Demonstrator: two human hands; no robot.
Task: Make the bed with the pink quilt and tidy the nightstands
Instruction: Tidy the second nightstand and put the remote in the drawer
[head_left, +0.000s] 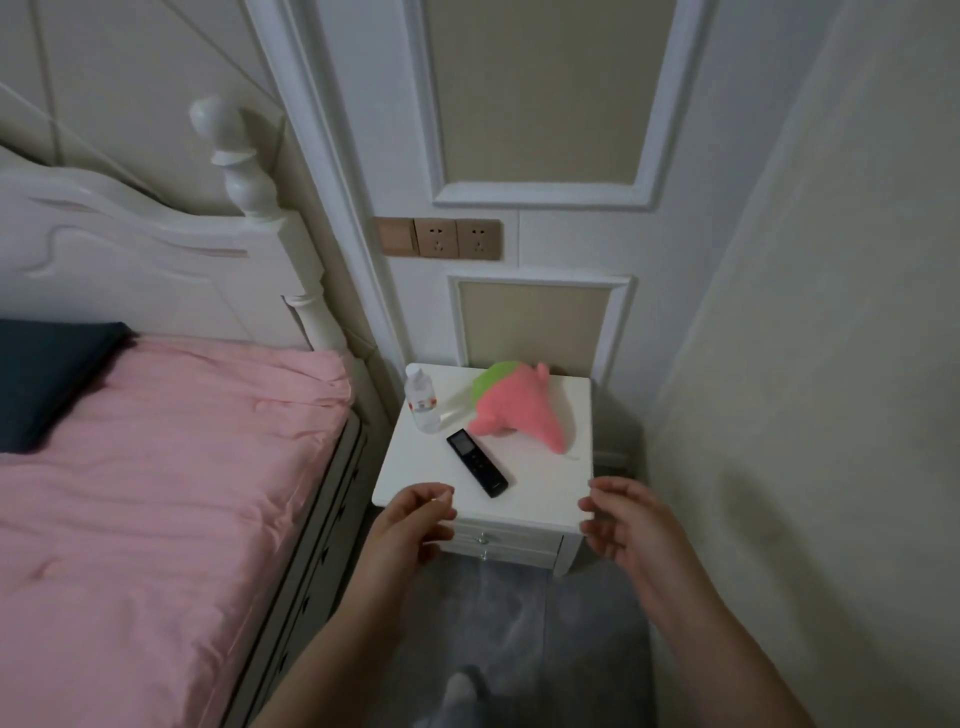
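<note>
- At 9 o'clock, the pink cotton quilt (171, 467) is lying spread over the white-framed bed (311, 525), still rumpled, and is sharing the mattress with a dark blue pillow (47, 374) at the head end
- Just left of centre, the left hand (410, 525) is hovering at the nightstand's near left corner, fingers loosely curled and holding nothing
- At the centre, the small white wooden nightstand (540, 483) is carrying a clear plastic water bottle (423, 400) at its 10 o'clock, standing upright; a slim black remote control (477, 462) lying at an angle at about 7 o'clock, nearest the left hand; and a pink and green plush toy (514, 410) slumped at 12 o'clock, just beside the bottle
- At 4 o'clock, the right hand (628, 525) is hanging at the near right corner, fingers apart and relaxed, gripping nothing
- Risk, as a judgement: reaching past the remote for the toy could be knocking the upright bottle over, and the remote, lying close to the front edge, could be swept onto the floor
</note>
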